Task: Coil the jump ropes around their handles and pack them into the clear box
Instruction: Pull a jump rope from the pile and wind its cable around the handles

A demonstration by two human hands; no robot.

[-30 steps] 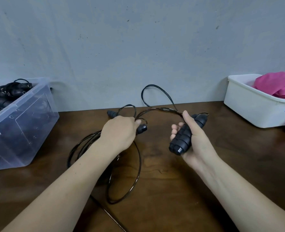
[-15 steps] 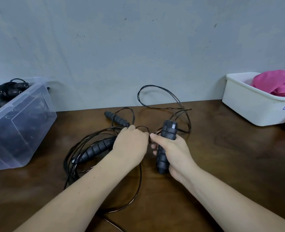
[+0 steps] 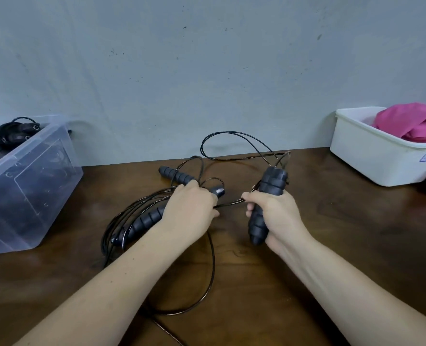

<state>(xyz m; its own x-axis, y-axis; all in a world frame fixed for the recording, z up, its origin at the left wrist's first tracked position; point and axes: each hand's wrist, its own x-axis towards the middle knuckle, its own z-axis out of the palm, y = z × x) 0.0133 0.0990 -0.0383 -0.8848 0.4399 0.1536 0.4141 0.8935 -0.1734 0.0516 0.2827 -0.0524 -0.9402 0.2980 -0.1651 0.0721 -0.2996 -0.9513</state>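
The right hand (image 3: 279, 216) grips one handle (image 3: 272, 182) upright — the left hand (image 3: 189, 208), just beside it, clasps the slanted second handle (image 3: 144, 221).

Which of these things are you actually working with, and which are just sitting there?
In the job: left hand gripping first handle; right hand gripping second handle; loose cord; third handle, unheld; clear box with coiled ropes.
Just lying about: white tub; pink cloth.

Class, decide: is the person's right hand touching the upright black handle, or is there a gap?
Touching. Head view: the right hand is curled round the upright handle, with no gap.
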